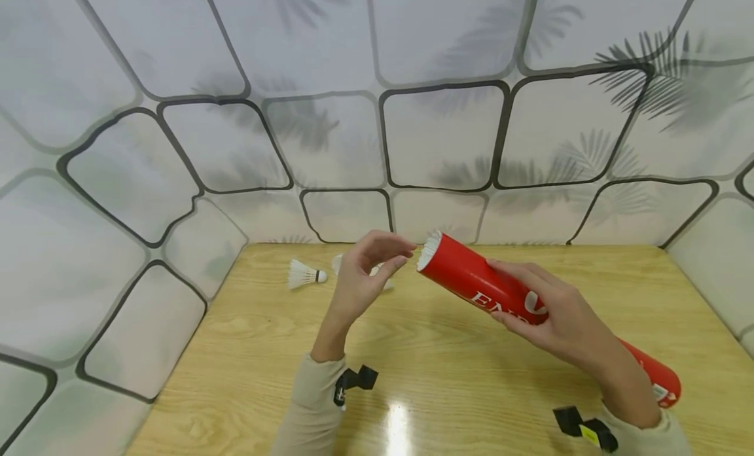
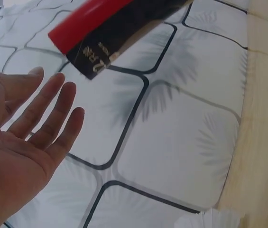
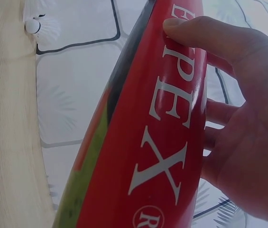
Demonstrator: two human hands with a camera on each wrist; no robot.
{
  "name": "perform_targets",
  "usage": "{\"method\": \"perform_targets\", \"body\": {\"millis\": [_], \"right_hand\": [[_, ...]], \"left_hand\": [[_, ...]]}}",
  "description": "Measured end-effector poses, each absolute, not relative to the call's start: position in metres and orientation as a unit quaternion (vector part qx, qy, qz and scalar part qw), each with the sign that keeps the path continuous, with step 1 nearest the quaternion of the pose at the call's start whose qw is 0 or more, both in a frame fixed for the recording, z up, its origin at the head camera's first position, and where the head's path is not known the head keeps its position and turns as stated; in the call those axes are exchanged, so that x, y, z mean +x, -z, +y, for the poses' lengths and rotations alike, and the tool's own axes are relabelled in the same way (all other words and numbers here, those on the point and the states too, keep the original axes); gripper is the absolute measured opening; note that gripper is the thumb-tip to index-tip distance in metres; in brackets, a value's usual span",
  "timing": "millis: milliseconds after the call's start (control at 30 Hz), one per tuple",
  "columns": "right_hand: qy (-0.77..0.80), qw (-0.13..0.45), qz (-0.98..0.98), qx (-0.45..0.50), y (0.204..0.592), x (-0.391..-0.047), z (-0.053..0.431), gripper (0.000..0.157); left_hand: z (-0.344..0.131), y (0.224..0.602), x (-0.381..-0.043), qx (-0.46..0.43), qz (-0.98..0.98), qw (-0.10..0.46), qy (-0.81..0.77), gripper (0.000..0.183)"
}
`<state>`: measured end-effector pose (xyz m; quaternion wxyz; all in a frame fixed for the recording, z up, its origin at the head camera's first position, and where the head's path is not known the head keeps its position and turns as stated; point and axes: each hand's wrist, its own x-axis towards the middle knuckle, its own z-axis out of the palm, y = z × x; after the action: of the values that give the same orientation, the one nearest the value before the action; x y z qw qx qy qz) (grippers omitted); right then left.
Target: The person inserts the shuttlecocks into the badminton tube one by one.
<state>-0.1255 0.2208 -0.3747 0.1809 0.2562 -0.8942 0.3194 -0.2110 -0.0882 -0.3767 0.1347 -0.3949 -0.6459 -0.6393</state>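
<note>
Head view: right hand [image 1: 554, 312] grips red tube [image 1: 465, 269], tilted over tabletop [image 1: 442, 358]; white feathers [image 1: 428, 250] at its mouth, left hand [image 1: 362, 273] just beside. Right forearm [image 1: 630, 390] covers part of tube. Shuttlecock [image 1: 303, 274] lies at left; more white behind left hand, partly hidden.

Left wrist view: fingers [image 2: 69, 135] loose, empty, below tube end.

Right wrist view: fingers and thumb [image 3: 205, 35] wrapped round tube.

Booth-like place; patterned walls [image 1: 442, 139], wooden table [image 1: 459, 371]
</note>
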Motion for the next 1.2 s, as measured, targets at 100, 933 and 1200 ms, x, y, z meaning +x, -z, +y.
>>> {"method": "perform_targets", "body": {"millis": [100, 933, 1200], "right_hand": [[-0.32, 0.179, -0.894, 0.255, 0.375, -0.126, 0.221, 0.079], [-0.337, 0.165, -0.892, 0.252, 0.379, -0.127, 0.22, 0.076], [-0.332, 0.163, -0.895, 0.251, 0.378, -0.127, 0.221, 0.075]], "left_hand": [[-0.094, 0.381, -0.216, -0.379, -0.664, 0.139, 0.63, 0.023], [-0.133, 0.441, -0.253, -0.26, -0.85, 0.038, 0.456, 0.03], [-0.128, 0.454, -0.261, -0.282, -0.863, 0.035, 0.418, 0.037]]}}
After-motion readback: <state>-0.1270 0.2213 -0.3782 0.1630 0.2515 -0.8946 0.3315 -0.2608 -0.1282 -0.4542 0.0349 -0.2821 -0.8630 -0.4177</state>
